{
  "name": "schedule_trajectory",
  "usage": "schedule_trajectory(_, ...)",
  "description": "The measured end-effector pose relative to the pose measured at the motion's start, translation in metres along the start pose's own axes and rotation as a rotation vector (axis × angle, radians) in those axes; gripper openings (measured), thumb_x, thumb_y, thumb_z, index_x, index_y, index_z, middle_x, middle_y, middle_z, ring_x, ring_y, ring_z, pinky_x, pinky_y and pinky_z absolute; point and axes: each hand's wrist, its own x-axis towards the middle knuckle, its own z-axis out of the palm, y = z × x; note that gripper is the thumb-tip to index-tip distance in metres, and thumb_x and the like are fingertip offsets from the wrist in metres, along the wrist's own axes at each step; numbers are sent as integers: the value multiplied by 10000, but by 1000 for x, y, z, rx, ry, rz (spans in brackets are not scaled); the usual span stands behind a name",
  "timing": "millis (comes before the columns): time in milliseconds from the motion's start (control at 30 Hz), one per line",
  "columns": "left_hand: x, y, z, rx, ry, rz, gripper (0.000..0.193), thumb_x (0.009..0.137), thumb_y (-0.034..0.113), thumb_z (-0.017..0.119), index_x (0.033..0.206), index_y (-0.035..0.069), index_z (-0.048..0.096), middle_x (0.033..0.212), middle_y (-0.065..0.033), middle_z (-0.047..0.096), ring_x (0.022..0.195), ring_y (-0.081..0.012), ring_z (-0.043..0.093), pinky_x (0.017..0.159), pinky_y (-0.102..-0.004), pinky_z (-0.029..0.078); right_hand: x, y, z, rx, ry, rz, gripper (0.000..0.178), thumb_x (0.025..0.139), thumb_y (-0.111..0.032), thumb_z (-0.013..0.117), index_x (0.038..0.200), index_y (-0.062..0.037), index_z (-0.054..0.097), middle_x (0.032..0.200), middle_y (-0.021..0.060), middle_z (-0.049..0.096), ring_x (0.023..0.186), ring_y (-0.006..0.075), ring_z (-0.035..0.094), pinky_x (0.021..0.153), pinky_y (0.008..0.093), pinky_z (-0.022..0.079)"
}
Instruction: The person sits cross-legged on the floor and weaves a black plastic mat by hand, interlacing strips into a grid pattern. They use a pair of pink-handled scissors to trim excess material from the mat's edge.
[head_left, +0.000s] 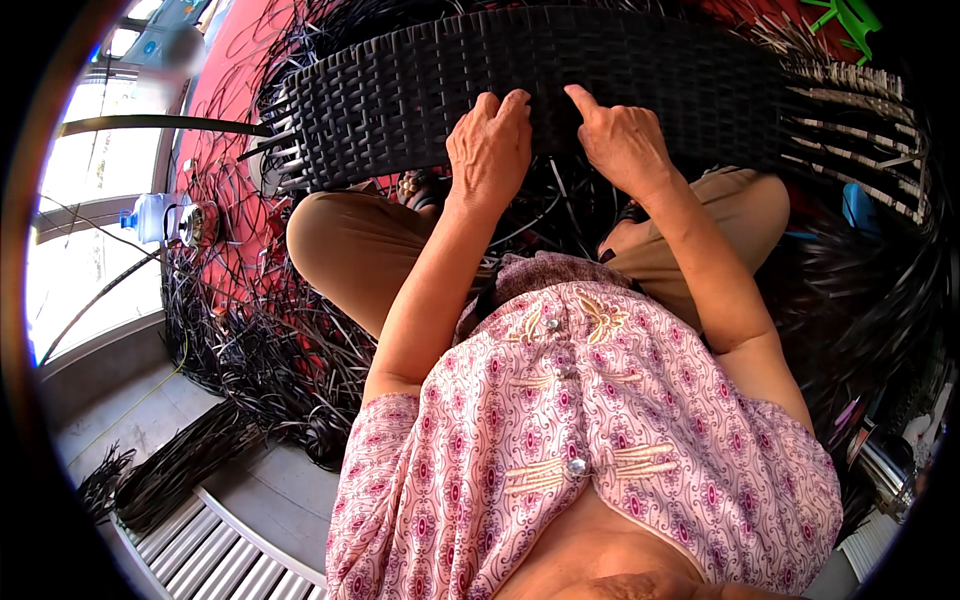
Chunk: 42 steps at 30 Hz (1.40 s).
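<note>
A long, curved panel of black woven plastic strips (390,110) lies across in front of me, above my crossed legs. My left hand (490,145) is at its near edge, left of the middle, with bent fingers and the tips against the weave. To the right of it, my right hand (622,140) has its index finger stretched onto the panel and its other fingers curled in. Whether a strip is pinched in either hand is hidden. Pale frame rods (865,110) partly wrapped with strip stick out at the panel's right end.
Loose black strips (270,330) cover the red floor mat (235,245) on the left. A blue water jug (150,217) stands beside a metal pot (198,224) at far left. At the upper right is a green plastic object (850,25); at the lower right, a shiny metal cylinder (885,470).
</note>
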Motion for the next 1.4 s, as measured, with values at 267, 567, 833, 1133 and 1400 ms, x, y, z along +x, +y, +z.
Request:
schedule_trajectory(267, 18, -16, -1, -53, 90, 68, 144, 934, 213, 707, 1054, 154, 761, 871, -64, 581, 725, -269, 652, 615, -389, 515, 0, -2, -1, -13, 21, -2, 457, 880, -88, 645, 1335, -64, 604, 688, 182, 693, 668, 337, 715, 682, 445, 583)
schedule_trajectory(567, 18, -17, -2, -34, -7, 117, 154, 946, 195, 691, 1083, 148, 745, 854, -61, 567, 715, -267, 641, 604, -395, 505, -2, 6, 2, 89, 104, -48, 433, 882, -77, 626, 1315, -83, 615, 636, 163, 667, 616, 327, 696, 628, 427, 576)
schedule_trajectory(833, 21, -17, -4, -26, -89, 141, 143, 962, 162, 645, 1087, 142, 712, 842, -60, 588, 738, -301, 649, 623, -410, 507, -5, 1, 6, 99, 180, -38, 414, 894, -85, 609, 1308, -95, 615, 612, 163, 654, 575, 337, 679, 578, 436, 561)
schedule_trajectory(1133, 1, -2, 4, 87, -72, 24, 271, 955, 203, 666, 1218, 142, 675, 904, -111, 569, 869, -305, 635, 705, -431, 514, -1, 1, 10, 70, 181, -20, 395, 897, -87, 611, 1292, -79, 630, 618, 169, 662, 571, 329, 685, 577, 427, 568)
schedule_trajectory(1400, -3, -1, 14, 145, 22, 22, 340, 946, 219, 676, 1279, 153, 664, 921, -110, 563, 869, -309, 611, 731, -432, 508, -1, -2, 11, 36, 172, -18, 387, 909, -104, 620, 1294, -74, 642, 616, 150, 668, 571, 311, 691, 573, 416, 568)
